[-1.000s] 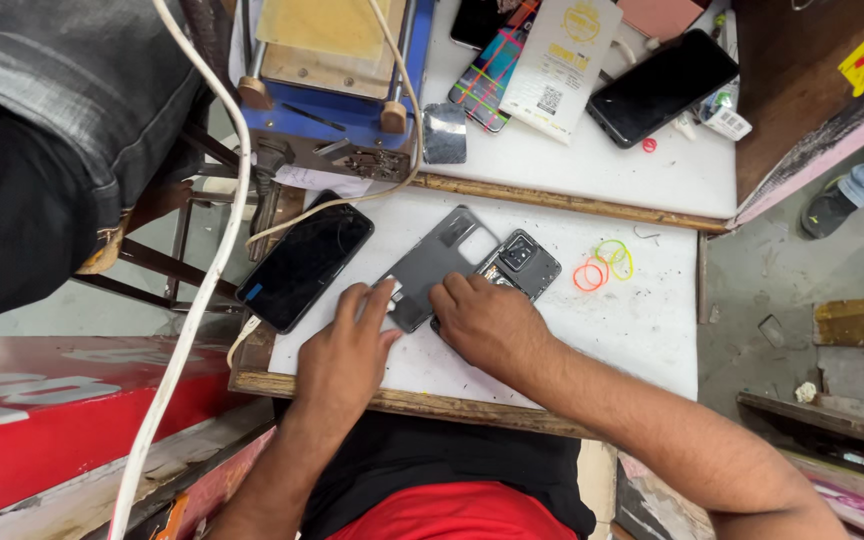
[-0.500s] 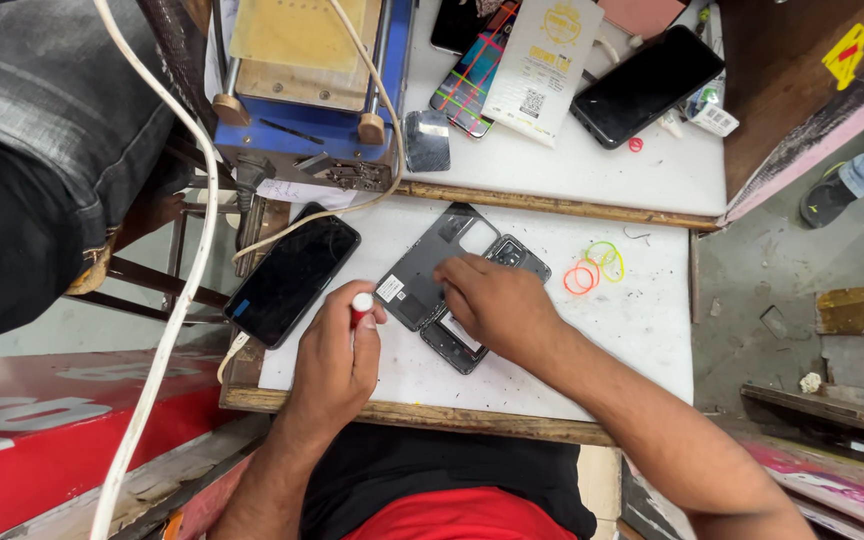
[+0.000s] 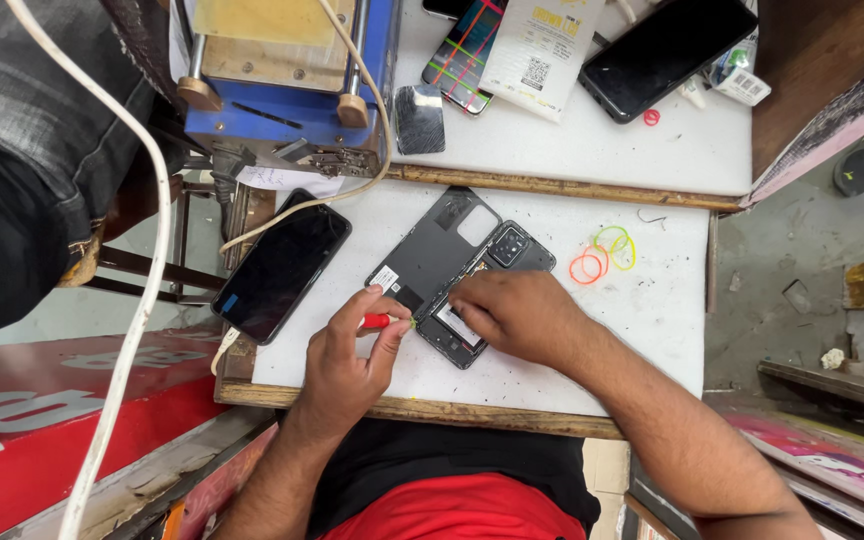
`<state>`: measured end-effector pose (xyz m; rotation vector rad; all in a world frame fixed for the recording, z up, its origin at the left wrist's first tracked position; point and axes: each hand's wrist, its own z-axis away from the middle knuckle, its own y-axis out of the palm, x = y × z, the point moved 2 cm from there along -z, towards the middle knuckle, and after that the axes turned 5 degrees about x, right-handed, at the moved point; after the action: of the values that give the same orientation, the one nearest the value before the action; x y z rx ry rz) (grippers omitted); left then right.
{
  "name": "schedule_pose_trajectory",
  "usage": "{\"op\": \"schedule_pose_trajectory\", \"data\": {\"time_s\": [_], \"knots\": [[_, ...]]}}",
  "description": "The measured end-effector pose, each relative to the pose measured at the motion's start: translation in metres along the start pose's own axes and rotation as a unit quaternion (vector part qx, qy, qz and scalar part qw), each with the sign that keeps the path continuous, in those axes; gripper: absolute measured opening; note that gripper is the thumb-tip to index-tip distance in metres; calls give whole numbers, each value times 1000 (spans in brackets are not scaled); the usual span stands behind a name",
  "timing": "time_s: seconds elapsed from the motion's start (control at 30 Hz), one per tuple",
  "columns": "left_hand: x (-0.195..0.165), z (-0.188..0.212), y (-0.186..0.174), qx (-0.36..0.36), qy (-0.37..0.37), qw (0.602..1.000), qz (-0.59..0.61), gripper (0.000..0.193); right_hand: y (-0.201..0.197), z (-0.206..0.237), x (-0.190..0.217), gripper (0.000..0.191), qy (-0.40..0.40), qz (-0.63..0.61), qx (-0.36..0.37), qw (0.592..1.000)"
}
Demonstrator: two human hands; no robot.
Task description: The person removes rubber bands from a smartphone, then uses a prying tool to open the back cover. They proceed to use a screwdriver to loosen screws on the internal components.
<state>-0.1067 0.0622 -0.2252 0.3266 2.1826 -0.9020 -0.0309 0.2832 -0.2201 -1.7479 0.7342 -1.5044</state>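
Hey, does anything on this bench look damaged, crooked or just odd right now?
Yes. The phone under the right hand lies opened, its back cover lifted askew. The left hand holds a red-handled tool. Another phone overhangs the table edge.

Head view, steeply down, close

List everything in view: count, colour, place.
opened phone: 1, dark grey, back cover half lifted, centre of white table
black phone: 1, screen up, left table edge
red-handled tool: 1, in left hand
rubber bands: several, orange, yellow, green, right of opened phone
blue machine: 1, top left
phones on rear table: 2 in view, black and striped
white cable: 1, left side
left hand: holds tool
right hand: rests on opened phone
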Motion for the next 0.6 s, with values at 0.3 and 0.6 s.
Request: {"op": "schedule_pose_trajectory", "data": {"time_s": [0.3,0.6], "knots": [[-2,1,6,21,2,999,-29,58,-1,0,5,19,20,11,48,999],[-31,-11,-4,116,68,988,-72,49,-3,0,6,21,31,9,53,998]]}}
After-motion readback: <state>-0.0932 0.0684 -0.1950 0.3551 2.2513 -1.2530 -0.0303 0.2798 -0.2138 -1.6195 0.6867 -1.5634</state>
